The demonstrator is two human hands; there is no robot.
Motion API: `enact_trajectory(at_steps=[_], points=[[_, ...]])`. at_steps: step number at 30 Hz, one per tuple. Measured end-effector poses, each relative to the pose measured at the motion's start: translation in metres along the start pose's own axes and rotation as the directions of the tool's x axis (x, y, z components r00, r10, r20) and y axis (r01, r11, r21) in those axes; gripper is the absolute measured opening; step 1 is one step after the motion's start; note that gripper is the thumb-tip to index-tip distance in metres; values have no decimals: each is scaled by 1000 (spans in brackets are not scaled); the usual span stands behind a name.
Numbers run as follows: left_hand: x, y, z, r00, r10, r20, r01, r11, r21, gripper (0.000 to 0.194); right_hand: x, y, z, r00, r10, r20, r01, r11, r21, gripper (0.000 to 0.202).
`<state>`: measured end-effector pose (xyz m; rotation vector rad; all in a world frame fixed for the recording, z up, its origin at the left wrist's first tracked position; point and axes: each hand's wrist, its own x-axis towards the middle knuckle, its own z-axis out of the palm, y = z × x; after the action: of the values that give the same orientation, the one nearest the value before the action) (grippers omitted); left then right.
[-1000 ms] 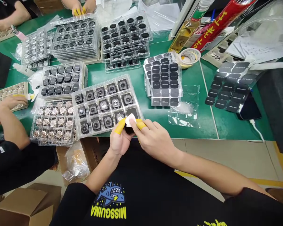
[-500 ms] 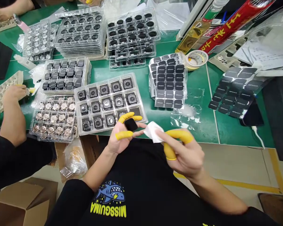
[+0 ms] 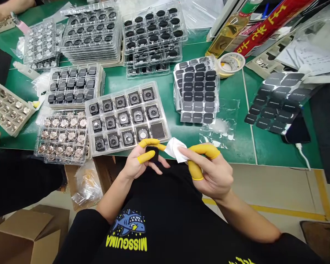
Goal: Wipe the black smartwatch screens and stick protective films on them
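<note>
Between the thumb and fingers of my left hand [image 3: 136, 161] is a small black square smartwatch case [image 3: 154, 154]; yellow finger cots cover the thumb and two fingertips. My right hand [image 3: 211, 168], also with yellow cots, pinches a folded white wipe [image 3: 176, 149] close to the watch case, near the left fingertips. Whether the wipe touches the case I cannot tell. Just beyond my hands lies a clear plastic tray [image 3: 165, 136] of square watch cases, backs up; its front-right pocket holds no case.
Sheets of black stickers [image 3: 199, 96] lie right of the tray, beside a tape roll [image 3: 231, 65]. Stacked trays of watch parts [image 3: 90, 33] stand behind. A tray of round watches [image 3: 62, 137] is at left. A phone [image 3: 298, 130] with a white cable lies at right.
My left thumb has closed over the watch case, and the case has tilted. The wipe has shifted slightly left. The co-worker's arm at left has withdrawn from the beige tray, which now shows more.
</note>
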<state>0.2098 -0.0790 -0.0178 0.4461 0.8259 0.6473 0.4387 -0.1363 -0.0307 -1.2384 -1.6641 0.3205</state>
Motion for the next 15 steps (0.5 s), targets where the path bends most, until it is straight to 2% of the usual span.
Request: enact_trajectory(at_steps=[4,6,9,12,15], points=[[-4,1,4,1000,11,-27,-13,997,-77,48,-1,2,7,982,-127,137,128,992,-2,64],[-6,3,9,1000,-8,-21,6,991,-137,53,-1,1,10,939,-251,236,267,963,-41,50],[-5,4,16,997,-51,-59,38,980,-194,42,3,-1,16,847,-370,381,440,891,-113,35],[-3,0,20,987,-76,-138,48,979,-197,35,8,-3,22,806,-359,471,484,858,-174,39],[-1,-5,20,973,-67,-220,22,979,-203,32,13,-6,28,808,-323,493,474,853,-217,52]])
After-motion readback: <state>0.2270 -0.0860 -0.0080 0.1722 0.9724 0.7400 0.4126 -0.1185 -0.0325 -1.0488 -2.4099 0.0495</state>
